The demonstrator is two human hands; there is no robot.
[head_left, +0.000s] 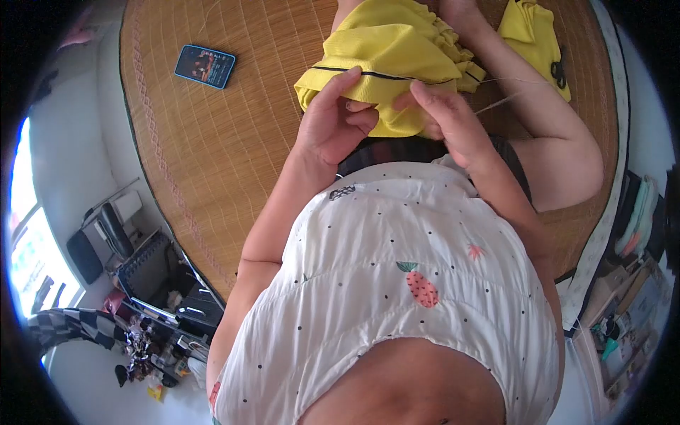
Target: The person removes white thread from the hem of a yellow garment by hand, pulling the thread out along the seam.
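A yellow cloth (389, 42) with a dark line along its near part lies bunched over my lap. My left hand (338, 120) pinches the near edge of this cloth, with the thumb on the dark line. Close by on the right, my right hand (450, 117) is closed at the cloth's edge, its fingertips blurred; what they hold is too small to name. Thin pale thread (499, 103) stretches to the right from beside my right hand.
A woven mat (205, 149) lies under my legs. On it at the left is a phone (205, 66) with a lit screen. At the upper right, dark-handled scissors (558, 71) rest on another yellow cloth (530, 39). My bent leg (559, 142) is at the right.
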